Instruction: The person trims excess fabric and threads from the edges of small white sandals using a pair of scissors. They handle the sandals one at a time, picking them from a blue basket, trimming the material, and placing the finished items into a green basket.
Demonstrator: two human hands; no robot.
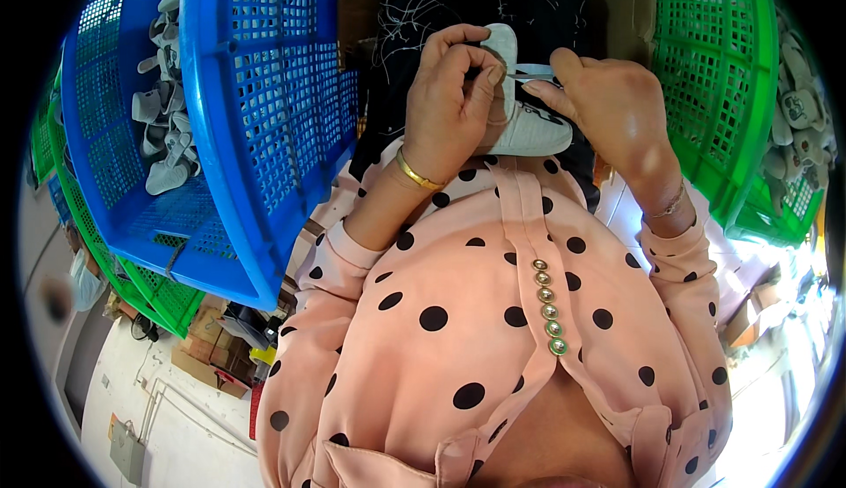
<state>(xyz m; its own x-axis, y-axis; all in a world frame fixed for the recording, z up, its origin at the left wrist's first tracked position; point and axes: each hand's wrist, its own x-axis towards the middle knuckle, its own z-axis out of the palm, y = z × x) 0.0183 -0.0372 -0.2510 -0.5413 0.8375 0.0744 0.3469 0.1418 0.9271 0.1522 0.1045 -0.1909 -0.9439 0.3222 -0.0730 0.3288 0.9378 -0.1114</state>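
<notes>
Item in hand: one small white shoe [527, 126], held just above our lap, in front of our pink polka-dot blouse [493, 312]. Our left hand [451, 104] is closed around the shoe's upper part, fingers curled over it, a gold bangle [416, 173] at the wrist. Our right hand [608, 104] pinches a thin pale-blue tool [533, 71], possibly small scissors, its tip meeting the shoe near the left thumb; we cannot tell its exact kind. Left of us: a blue plastic basket [264, 91] holding more small pale shoes [163, 109], green baskets [163, 298] stacked beneath it. Right of us: a green plastic basket [714, 74], with pale shoes [797, 109] heaped just beyond it.
</notes>
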